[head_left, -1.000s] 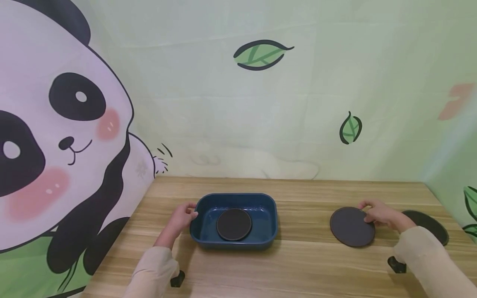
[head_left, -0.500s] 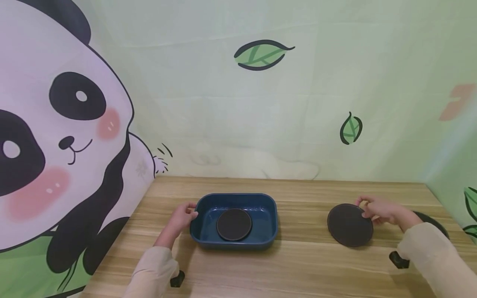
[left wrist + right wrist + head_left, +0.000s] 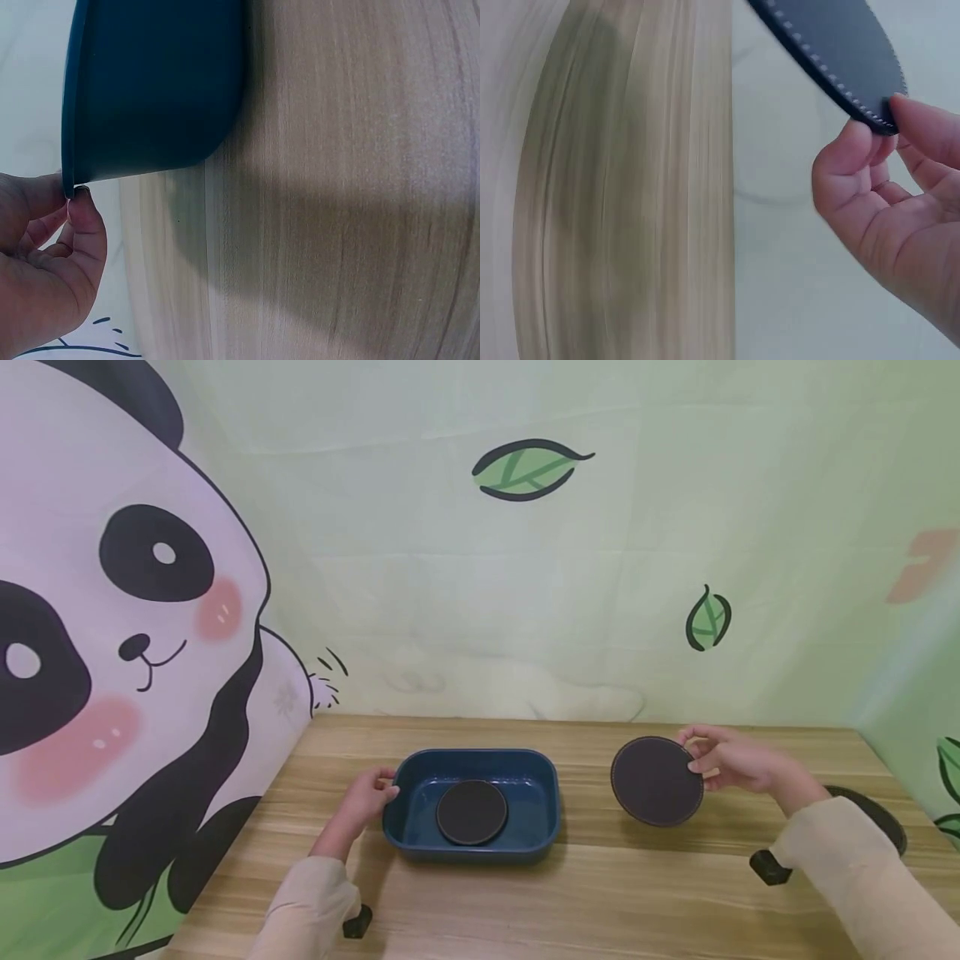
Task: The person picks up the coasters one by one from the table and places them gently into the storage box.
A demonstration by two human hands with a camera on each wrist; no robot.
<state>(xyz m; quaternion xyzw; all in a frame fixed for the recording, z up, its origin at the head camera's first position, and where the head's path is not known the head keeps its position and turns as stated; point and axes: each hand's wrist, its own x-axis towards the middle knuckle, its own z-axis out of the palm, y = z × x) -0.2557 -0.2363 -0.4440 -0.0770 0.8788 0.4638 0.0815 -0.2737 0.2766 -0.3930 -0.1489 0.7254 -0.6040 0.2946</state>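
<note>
Right hand (image 3: 731,762) pinches a dark disc (image 3: 657,780) by its rim, aloft right of the tray (image 3: 408,843), whose left rim the left hand (image 3: 363,799) pinches; so slight a grip risks dropping it.

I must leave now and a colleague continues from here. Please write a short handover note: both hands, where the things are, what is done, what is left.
Left hand: pinches the left rim of the blue tray, which stands on the wooden table.
Right hand: pinches the edge of a dark round coaster, lifted off the table and tilted, to the right of the tray.
Done: one coaster lies flat inside the tray.
Left: the held coaster is not yet in the tray; another dark disc lies at the right table edge, partly hidden by the sleeve.
</note>
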